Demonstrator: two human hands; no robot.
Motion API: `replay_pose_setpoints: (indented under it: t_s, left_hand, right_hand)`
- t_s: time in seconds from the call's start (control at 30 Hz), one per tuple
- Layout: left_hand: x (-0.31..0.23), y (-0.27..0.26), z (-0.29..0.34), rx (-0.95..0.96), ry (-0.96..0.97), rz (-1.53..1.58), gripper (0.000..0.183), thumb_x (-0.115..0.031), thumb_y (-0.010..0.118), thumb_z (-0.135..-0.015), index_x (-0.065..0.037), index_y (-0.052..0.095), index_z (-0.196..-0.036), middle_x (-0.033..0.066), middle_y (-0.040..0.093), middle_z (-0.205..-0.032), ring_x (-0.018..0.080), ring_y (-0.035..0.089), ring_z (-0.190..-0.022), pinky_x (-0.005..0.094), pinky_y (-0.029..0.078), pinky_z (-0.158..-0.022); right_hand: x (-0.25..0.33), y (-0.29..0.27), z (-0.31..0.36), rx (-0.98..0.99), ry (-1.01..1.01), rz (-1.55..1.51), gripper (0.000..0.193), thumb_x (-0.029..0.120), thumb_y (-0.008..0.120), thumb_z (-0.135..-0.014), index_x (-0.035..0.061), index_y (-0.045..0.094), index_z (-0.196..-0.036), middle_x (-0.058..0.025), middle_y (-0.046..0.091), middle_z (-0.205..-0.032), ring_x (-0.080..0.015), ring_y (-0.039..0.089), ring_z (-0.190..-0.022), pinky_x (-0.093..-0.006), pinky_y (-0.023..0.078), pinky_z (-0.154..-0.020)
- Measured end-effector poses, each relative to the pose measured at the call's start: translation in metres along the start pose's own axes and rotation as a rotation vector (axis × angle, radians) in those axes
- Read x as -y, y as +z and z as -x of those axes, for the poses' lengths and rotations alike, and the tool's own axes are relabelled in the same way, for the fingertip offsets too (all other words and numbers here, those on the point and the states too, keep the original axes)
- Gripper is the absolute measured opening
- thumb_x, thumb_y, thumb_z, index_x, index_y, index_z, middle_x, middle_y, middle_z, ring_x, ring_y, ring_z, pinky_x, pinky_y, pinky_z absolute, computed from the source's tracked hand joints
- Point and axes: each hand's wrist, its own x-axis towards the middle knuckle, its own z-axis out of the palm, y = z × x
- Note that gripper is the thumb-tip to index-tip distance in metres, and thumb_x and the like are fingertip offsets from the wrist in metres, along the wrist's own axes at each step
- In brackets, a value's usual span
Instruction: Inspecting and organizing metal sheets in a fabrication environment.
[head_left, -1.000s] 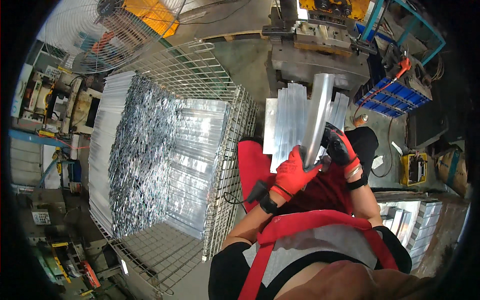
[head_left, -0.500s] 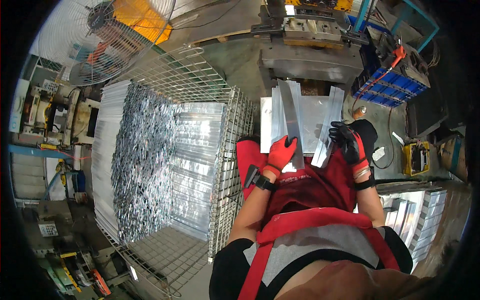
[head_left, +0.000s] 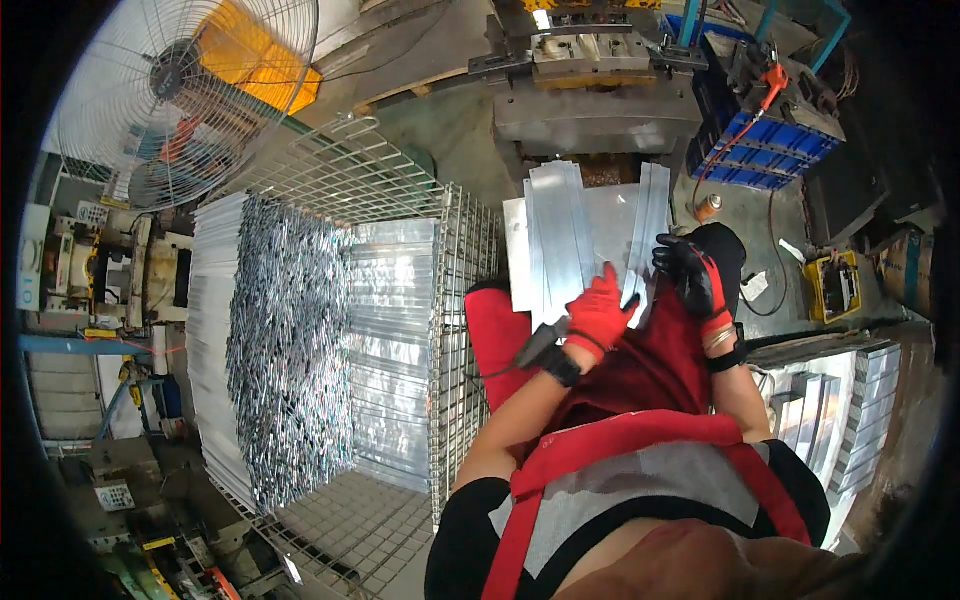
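Observation:
My left hand point(head_left: 598, 312), in a red glove with dark fingertips, is over the near end of the left stack of flat metal strips point(head_left: 562, 225). Its fingers reach forward and its thumb stands apart, with nothing seen in them. A narrower group of metal strips point(head_left: 648, 220) lies to the right, slightly slanted. Just right of its near end is my right hand point(head_left: 695, 280), in a black and red glove, fingers loosely bent and apart, holding nothing visible. Both groups rest on a flat metal plate point(head_left: 613, 210) in front of my red apron point(head_left: 640, 365).
At left stands a wire mesh cage point(head_left: 465, 330) packed with stacked metal strips point(head_left: 390, 350). A large fan point(head_left: 175, 75) is behind it. Ahead is a heavy metal machine block point(head_left: 600, 115). To the right are a blue crate point(head_left: 765, 160), a yellow bin point(head_left: 832, 285) and more metal pieces point(head_left: 810, 410).
The dark strip that my left hand gripped at a slant has been let go over the left stack. My left hand has moved right, fingers extended. The whole view has shifted slightly.

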Motion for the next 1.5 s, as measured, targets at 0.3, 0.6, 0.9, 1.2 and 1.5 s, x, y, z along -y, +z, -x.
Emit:
replay_pose_setpoints:
  t_s: [0.3, 0.6, 0.9, 1.2, 1.5]
  left_hand:
    - [-0.039, 0.061, -0.03, 0.188, 0.074, -0.342, 0.115, -0.052, 0.074, -0.062, 0.004, 0.012, -0.142, 0.0171, 0.054, -0.099, 0.025, 0.059, -0.083, 0.0335, 0.05, -0.064]
    - [-0.044, 0.069, -0.028, 0.073, 0.021, -0.303, 0.077, -0.032, 0.057, -0.079, 0.002, 0.024, -0.14, 0.0173, 0.059, -0.101, 0.0269, 0.061, -0.081, 0.037, 0.049, -0.066]
    - [0.009, 0.027, -0.007, 0.131, 0.005, 1.574, 0.044, -0.012, 0.056, -0.082, 0.0, 0.05, -0.124, 0.0066, 0.064, -0.088, 0.012, 0.058, -0.073, 0.0264, 0.046, -0.065]
    - [-0.006, -0.046, -0.015, 0.031, 0.239, 1.582, 0.015, -0.007, 0.044, -0.081, -0.003, 0.054, -0.093, 0.0042, 0.056, -0.081, 0.0133, 0.056, -0.075, 0.0256, 0.048, -0.066]
    - [-0.001, -0.085, -0.057, -0.218, 0.572, 1.351, 0.036, -0.004, 0.061, -0.071, -0.001, 0.054, -0.107, 0.0097, 0.057, -0.103, 0.0207, 0.061, -0.09, 0.0306, 0.052, -0.073]
  right_hand:
    - [0.02, 0.007, 0.012, -0.066, -0.156, 0.141, 0.044, 0.033, 0.046, -0.094, -0.0034, 0.053, -0.119, -0.0093, 0.061, -0.098, -0.016, 0.059, -0.092, -0.0288, 0.046, -0.085]
    - [0.008, 0.001, 0.006, -0.106, -0.051, 0.0, 0.044, 0.031, 0.048, -0.093, -0.0041, 0.053, -0.119, -0.0094, 0.062, -0.097, -0.0167, 0.06, -0.09, -0.0294, 0.048, -0.082]
    - [0.004, -0.027, -0.02, -0.274, -0.232, 0.33, 0.033, 0.016, 0.05, -0.094, 0.0018, 0.051, -0.124, -0.0053, 0.061, -0.102, -0.0132, 0.057, -0.09, -0.0247, 0.045, -0.082]
    - [0.036, 0.061, -0.063, -0.086, -0.114, 0.131, 0.025, 0.016, 0.057, -0.09, 0.0012, 0.059, -0.11, 0.0019, 0.061, -0.093, -0.0054, 0.054, -0.08, -0.02, 0.044, -0.07]
    - [0.06, 0.075, -0.146, -0.08, -0.302, 0.229, 0.017, 0.016, 0.065, -0.084, 0.0041, 0.063, -0.095, 0.0076, 0.056, -0.079, -0.0011, 0.046, -0.066, -0.0188, 0.038, -0.058]
